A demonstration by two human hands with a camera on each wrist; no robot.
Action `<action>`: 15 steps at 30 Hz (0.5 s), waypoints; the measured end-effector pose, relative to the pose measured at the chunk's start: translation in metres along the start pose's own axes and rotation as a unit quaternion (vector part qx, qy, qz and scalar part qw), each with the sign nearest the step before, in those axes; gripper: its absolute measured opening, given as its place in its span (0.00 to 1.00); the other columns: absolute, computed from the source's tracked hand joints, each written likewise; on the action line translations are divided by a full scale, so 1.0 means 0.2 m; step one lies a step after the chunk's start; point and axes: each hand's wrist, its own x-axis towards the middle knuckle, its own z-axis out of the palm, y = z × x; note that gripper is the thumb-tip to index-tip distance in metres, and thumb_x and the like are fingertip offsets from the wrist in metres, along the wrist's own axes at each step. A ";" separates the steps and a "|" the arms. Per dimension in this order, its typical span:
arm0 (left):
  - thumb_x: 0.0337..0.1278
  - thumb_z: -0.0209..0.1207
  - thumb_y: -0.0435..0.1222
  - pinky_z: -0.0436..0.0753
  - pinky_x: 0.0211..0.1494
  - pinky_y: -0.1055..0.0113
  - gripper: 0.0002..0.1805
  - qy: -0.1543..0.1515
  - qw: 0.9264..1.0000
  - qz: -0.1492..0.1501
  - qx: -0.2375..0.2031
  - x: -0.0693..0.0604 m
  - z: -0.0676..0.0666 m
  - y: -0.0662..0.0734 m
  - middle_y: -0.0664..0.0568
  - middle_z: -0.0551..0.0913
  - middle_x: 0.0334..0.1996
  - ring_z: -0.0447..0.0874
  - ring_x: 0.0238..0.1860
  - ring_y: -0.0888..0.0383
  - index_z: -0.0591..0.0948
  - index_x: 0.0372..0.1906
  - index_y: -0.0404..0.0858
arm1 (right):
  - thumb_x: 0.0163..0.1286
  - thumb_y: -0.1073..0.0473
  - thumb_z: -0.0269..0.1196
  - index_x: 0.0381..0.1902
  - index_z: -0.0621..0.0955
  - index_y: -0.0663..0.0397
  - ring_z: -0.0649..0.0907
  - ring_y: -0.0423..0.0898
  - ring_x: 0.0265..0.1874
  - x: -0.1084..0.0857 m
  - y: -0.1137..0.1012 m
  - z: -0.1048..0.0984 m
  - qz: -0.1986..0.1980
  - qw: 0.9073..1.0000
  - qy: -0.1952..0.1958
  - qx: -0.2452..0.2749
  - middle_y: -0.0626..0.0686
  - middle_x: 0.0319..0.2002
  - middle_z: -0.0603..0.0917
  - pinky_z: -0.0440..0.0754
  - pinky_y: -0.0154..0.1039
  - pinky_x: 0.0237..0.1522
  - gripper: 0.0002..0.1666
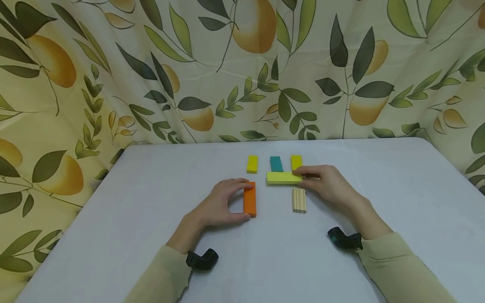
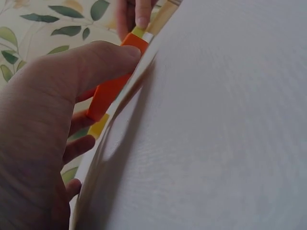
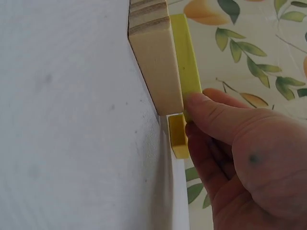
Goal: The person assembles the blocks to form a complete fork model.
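The left hand [image 1: 219, 203] pinches the orange block [image 1: 249, 202] by its two ends. At two o'clock from this block, the right hand [image 1: 333, 184] pinches the lime block [image 1: 282, 178], covering partly its three-o'clock end. The teal block [image 1: 276, 163], at lime's eleven o'clock, has its near edge hidden.
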 end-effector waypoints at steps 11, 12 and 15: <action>0.52 0.70 0.53 0.58 0.73 0.51 0.39 -0.026 1.000 -0.003 0.003 0.03 0.03 0.07 0.59 0.67 0.73 0.58 0.73 0.55 0.72 0.71 0.57 | 0.70 0.63 0.66 0.59 0.85 0.52 0.74 0.60 0.64 0.02 -0.05 0.03 -0.002 1.000 -0.006 -0.002 0.60 0.60 0.81 0.68 0.60 0.65 0.19; 0.52 0.70 0.53 0.58 0.74 0.50 0.39 -0.028 1.000 -0.002 0.004 0.04 0.04 0.08 0.59 0.67 0.73 0.58 0.73 0.55 0.73 0.71 0.57 | 0.70 0.64 0.66 0.58 0.85 0.52 0.74 0.60 0.63 0.02 -0.06 0.03 -0.004 1.000 -0.006 -0.001 0.60 0.60 0.81 0.68 0.59 0.65 0.19; 0.52 0.69 0.53 0.57 0.74 0.51 0.38 -0.032 0.999 0.005 0.009 0.05 0.05 0.10 0.58 0.67 0.73 0.59 0.73 0.55 0.73 0.71 0.56 | 0.71 0.64 0.65 0.58 0.85 0.53 0.74 0.60 0.63 0.03 -0.07 0.04 -0.001 1.000 -0.008 -0.002 0.60 0.61 0.81 0.68 0.60 0.65 0.19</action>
